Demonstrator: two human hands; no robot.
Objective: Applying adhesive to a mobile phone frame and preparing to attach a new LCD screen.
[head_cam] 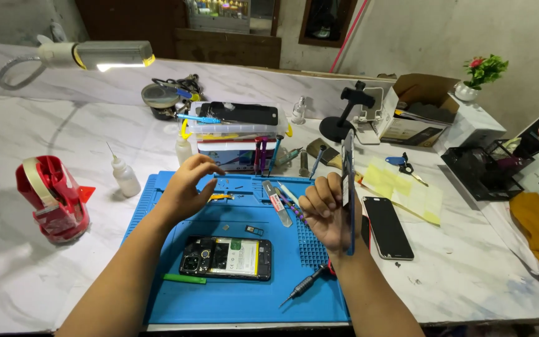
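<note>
My right hand (325, 209) holds a thin phone panel (348, 187) upright on its edge, seen side-on, above the right part of the blue work mat (232, 299). My left hand (188, 187) hovers over the mat's upper left, fingers curled and apart, holding nothing that I can see. Below both hands an opened phone (226, 258) lies flat on the mat with its battery and circuit board exposed. A green pry stick (184, 279) lies by its lower left, and a dark screwdriver (304, 285) rests to its lower right.
Another phone (388, 226) lies face up right of the mat, near yellow sheets (407, 187). A red tape dispenser (51, 196) and a small squeeze bottle (125, 176) stand to the left. Tool boxes (235, 134), a desk lamp (104, 55), a cardboard box (416, 112) and a black wire basket (485, 168) sit behind.
</note>
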